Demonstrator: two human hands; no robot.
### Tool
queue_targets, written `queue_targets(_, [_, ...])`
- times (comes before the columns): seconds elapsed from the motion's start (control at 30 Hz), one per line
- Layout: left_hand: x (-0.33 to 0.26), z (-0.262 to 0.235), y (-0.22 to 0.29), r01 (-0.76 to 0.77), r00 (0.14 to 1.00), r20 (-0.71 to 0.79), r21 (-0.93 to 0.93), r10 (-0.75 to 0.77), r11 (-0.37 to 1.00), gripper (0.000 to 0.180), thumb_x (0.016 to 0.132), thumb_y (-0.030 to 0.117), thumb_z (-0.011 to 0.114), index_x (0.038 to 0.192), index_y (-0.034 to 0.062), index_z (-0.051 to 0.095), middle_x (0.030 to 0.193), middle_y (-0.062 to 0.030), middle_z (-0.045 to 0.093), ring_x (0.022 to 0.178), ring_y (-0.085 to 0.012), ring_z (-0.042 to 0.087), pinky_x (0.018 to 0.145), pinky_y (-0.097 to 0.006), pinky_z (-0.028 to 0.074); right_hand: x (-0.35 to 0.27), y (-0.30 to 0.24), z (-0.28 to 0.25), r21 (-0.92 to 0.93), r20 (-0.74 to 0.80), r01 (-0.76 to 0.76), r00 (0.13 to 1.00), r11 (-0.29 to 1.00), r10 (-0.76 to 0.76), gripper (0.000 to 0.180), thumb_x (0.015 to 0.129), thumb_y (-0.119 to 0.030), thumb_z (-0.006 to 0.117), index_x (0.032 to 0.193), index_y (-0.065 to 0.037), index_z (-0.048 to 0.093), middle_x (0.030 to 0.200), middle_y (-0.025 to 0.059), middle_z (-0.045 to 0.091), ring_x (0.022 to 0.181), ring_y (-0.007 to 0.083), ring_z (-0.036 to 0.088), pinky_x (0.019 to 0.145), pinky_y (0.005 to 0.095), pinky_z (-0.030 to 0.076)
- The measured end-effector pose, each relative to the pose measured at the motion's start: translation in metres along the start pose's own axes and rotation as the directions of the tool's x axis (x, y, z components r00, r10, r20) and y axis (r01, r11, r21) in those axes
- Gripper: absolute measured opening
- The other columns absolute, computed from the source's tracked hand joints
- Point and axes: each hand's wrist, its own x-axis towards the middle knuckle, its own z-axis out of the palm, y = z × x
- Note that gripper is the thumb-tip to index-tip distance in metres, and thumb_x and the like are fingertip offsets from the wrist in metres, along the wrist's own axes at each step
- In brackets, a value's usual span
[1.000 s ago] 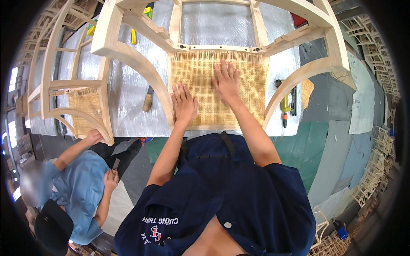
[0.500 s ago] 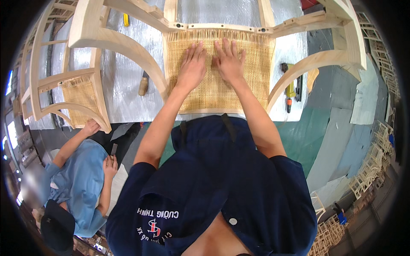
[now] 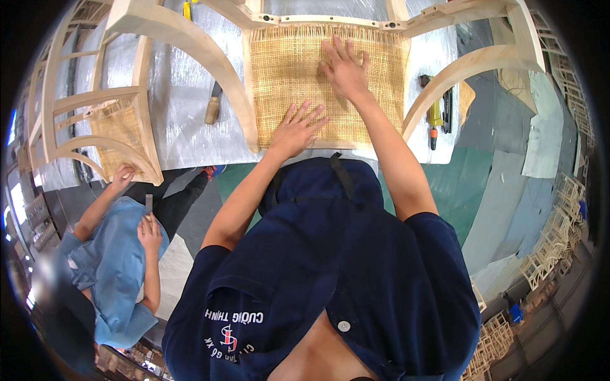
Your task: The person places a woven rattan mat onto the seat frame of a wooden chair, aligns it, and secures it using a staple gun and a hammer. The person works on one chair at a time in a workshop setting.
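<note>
A tan woven cane panel (image 3: 286,70) lies across a pale wooden chair frame (image 3: 213,54) on the table before me. Loose strand ends stick out along its far edge, beside a wooden rail (image 3: 330,20) with dark holes. Flat on the panel's near part, my left hand (image 3: 296,132) has its fingers spread. Farther off and to the right, my right hand (image 3: 347,66) rests on the weave, fingers stretched toward the far edge. Neither hand holds anything.
Left of the frame lies a wooden-handled tool (image 3: 213,108); at right, a yellow-green tool with an orange end (image 3: 434,117). Plastic film (image 3: 184,133) covers the table. At left, a co-worker in blue (image 3: 117,260) handles another chair frame (image 3: 105,145), a flat tool in one hand.
My left hand has slid toward me, from the panel's far part to its near part. My right hand stays near the far edge. The whole view has shifted slightly.
</note>
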Motion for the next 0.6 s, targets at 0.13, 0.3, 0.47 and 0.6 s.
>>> queue_targets(0.13, [0.000,-0.001,0.003,0.023,1.000,0.019,-0.023,-0.022,0.999,0.068,0.098,0.033,0.061,0.160,0.0318,0.032,0.170,0.0001,0.020,0.157,-0.0313,0.014,0.127,-0.055,0.010,0.014,0.003,-0.020,0.081,-0.182,-0.113,0.975,0.990,0.126,0.060,0.103,-0.033,0.052,0.159,-0.022,0.032,0.164,0.0098,0.033,0.154,0.0329,0.023,0.118,0.0693,0.014])
queue_targets(0.3, [0.000,0.002,0.002,0.041,0.996,0.082,-0.053,-0.036,0.998,0.069,0.097,0.032,0.061,0.160,0.0300,0.033,0.170,-0.0016,0.021,0.157,-0.0335,0.014,0.127,-0.056,0.009,0.040,0.015,-0.039,0.010,-0.046,-0.151,0.987,0.989,0.151,0.052,0.100,-0.029,0.057,0.149,-0.016,0.046,0.144,0.0070,0.051,0.139,0.0276,0.041,0.116,0.0619,0.021])
queue_targets(0.47, [-0.001,0.000,0.002,0.025,0.997,0.079,-0.047,-0.021,0.999,0.069,0.096,0.032,0.062,0.159,0.0275,0.035,0.169,-0.0035,0.025,0.156,-0.0350,0.017,0.127,-0.057,0.009,0.064,0.014,-0.040,0.019,-0.005,-0.046,0.999,0.999,0.046,0.045,0.098,-0.038,0.062,0.134,-0.010,0.060,0.134,0.0095,0.058,0.129,0.0278,0.048,0.107,0.0542,0.032])
queue_targets(0.6, [0.000,-0.001,0.002,0.022,0.999,0.051,-0.078,-0.018,0.997,0.068,0.096,0.032,0.061,0.159,0.0265,0.036,0.168,-0.0032,0.026,0.157,-0.0337,0.015,0.126,-0.057,0.009,0.081,0.008,-0.050,0.042,0.098,-0.092,0.991,0.995,0.088,0.047,0.100,-0.047,0.059,0.123,-0.007,0.067,0.125,0.0127,0.062,0.124,0.0285,0.053,0.109,0.0568,0.031])
